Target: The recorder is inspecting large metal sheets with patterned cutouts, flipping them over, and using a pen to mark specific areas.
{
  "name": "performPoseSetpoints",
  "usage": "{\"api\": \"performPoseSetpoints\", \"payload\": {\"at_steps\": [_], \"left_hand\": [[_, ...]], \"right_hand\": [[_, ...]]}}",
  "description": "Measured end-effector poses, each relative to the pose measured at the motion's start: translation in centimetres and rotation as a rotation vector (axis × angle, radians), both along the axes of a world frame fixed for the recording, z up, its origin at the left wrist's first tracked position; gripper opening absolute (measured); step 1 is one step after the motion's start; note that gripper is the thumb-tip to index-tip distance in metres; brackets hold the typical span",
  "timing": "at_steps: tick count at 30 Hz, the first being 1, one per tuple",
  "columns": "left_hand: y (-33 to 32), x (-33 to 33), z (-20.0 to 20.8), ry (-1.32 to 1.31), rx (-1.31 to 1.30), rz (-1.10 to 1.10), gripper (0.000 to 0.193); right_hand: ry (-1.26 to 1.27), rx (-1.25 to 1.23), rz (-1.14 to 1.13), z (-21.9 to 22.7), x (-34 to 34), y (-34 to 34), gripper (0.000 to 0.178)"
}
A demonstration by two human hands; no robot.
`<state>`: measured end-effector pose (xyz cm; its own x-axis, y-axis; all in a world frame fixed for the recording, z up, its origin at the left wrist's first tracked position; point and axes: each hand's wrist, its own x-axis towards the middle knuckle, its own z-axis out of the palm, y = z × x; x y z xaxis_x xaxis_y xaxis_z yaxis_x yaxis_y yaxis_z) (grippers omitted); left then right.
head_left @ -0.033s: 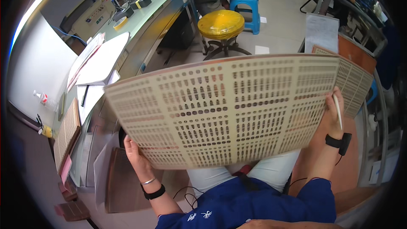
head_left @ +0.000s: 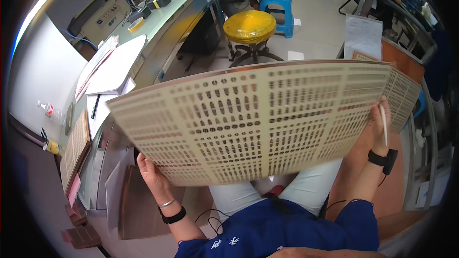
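Observation:
Above my lap I hold up a large, thin, pale panel point(head_left: 264, 124) printed with rows of small dark shapes in several blocks. My left hand point(head_left: 152, 174) is closed on its lower left edge. At the right edge, my right hand point(head_left: 380, 124) grips the panel, with a slim white pen-like stick point(head_left: 384, 123) also held in its fingers. The panel is tilted and partly blurred. Behind its right end lies a similar panel point(head_left: 400, 96), partly hidden.
Papers point(head_left: 111, 69) and a tape roll point(head_left: 136, 24) lie on the long bench at left. A stack of panels point(head_left: 75, 155) rests beside a plastic bottle point(head_left: 53, 112). A yellow round stool point(head_left: 249, 27) and a blue stool point(head_left: 279, 13) stand ahead, near a seated person.
The panel has shifted slightly and spreads a little wider, its left corner moving outward to the left and its lower edge rising. My right hand has moved slightly right.

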<state>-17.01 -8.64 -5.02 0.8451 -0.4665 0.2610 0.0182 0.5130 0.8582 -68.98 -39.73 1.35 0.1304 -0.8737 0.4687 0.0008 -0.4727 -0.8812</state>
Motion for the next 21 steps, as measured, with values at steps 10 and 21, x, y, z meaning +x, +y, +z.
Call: {"api": "performPoseSetpoints", "payload": {"at_steps": [10, 21], "left_hand": [[-4.2, -2.0, -1.6, 0.393, -0.288, -0.618, 0.034], [-3.6, -8.4, -1.6, 0.572, -0.079, -0.515, 0.044]], "right_hand": [[-0.586, 0.067, 0.616, -3.1, -4.4, -4.0, 0.045], [-0.734, 0.445, 0.793, -8.3, -3.2, -3.2, 0.049]]}}
